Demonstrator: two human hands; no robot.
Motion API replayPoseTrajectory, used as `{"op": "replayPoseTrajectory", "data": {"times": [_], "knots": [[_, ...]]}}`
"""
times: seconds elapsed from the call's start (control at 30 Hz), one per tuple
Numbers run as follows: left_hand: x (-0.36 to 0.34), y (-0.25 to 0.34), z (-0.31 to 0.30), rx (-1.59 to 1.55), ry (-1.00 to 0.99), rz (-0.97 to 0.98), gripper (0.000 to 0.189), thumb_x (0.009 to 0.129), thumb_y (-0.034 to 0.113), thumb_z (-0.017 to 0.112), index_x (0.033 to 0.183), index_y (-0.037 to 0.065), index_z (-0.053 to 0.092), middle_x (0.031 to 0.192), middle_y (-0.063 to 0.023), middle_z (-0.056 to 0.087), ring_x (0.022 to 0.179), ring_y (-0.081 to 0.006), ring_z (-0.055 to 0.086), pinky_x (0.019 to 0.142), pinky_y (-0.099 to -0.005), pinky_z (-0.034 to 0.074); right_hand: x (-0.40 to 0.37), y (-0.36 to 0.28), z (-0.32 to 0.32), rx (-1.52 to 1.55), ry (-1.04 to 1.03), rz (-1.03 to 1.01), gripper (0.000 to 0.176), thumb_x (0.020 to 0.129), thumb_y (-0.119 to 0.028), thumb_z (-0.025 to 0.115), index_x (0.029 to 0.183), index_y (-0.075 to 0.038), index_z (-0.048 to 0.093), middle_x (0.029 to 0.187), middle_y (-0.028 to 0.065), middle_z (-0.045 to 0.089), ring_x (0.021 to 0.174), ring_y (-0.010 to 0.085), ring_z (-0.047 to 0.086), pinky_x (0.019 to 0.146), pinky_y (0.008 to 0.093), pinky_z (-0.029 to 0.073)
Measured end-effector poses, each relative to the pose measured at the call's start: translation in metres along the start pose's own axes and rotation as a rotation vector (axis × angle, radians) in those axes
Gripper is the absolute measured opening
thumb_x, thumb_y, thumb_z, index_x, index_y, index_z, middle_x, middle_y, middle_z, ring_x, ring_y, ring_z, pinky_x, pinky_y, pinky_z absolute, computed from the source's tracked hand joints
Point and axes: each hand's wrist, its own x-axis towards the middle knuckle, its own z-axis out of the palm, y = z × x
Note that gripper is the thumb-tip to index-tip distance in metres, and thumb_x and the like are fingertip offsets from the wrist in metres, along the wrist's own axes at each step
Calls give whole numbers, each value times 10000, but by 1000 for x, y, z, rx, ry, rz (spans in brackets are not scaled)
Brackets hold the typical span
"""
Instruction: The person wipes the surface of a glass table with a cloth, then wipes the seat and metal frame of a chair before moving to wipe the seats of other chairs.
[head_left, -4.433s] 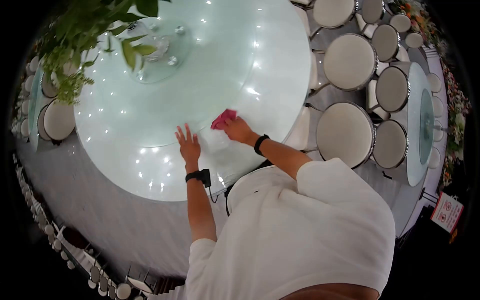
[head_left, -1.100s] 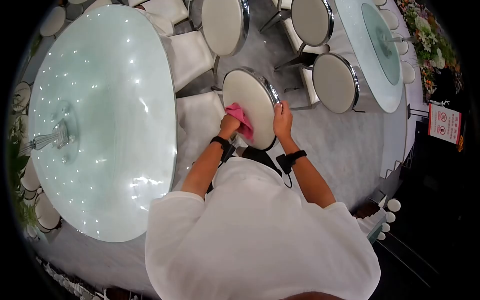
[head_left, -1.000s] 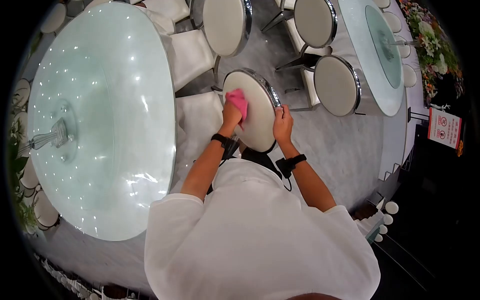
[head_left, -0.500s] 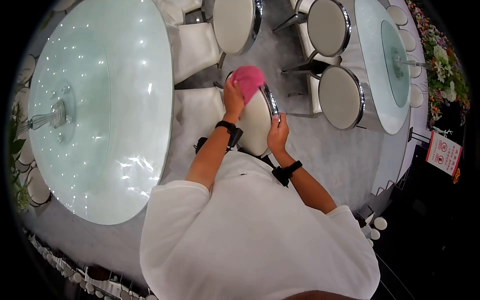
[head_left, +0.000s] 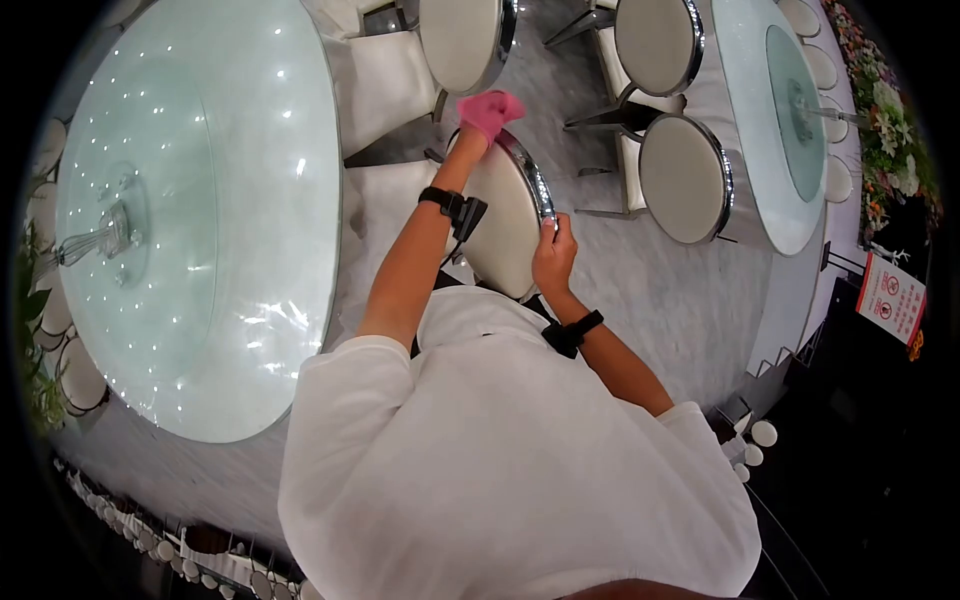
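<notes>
My left hand (head_left: 474,140) is closed on a pink cloth (head_left: 493,108), which covers most of its fingers. The cloth lies at the far end of a chair's round cream backrest (head_left: 502,220), by its shiny chrome rim (head_left: 534,172). On the right side of that backrest, my right hand (head_left: 554,256) grips the rim, thumb on top and fingers around the outer edge. The chair's white seat (head_left: 390,195) shows partly to the left, beyond my left forearm.
A large round glass-topped table (head_left: 260,220) fills the left. Another white chair (head_left: 465,40) stands just ahead. To the right are two more round-backed chairs (head_left: 685,180) beside a second glass table (head_left: 755,120). A red-and-white sign (head_left: 891,298) and flowers (head_left: 885,130) line the far right.
My left hand has pushed the pink cloth forward along the backrest to its far end, and the arm is straighter. My right hand keeps its hold on the rim.
</notes>
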Motion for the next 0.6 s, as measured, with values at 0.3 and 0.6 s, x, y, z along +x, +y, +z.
{"op": "replayPoseTrajectory", "data": {"times": [0.3, 0.6], "knots": [[-38, -105, -13, 831, 802, 596, 296, 902, 192, 614, 1156, 39, 615, 1015, -144, 628, 1031, -358, 559, 967, -449, 392, -2, -5, -1, -17, 8, 26, 249, 977, -222, 501, 999, 13, 581, 735, 198, 601, 653, 321, 579, 641, 423, 449], [-73, -185, -90, 942, 330, -42, 317, 900, 229, 550, 1122, 14, 623, 1163, -217, 622, 1160, -410, 529, 983, -471, 411, -3, 0, 5, -47, 103, -299, 285, 975, -130, 486, 1218, 18, 461, 1116, 187, 509, 937, 292, 552, 779, 382, 468]]}}
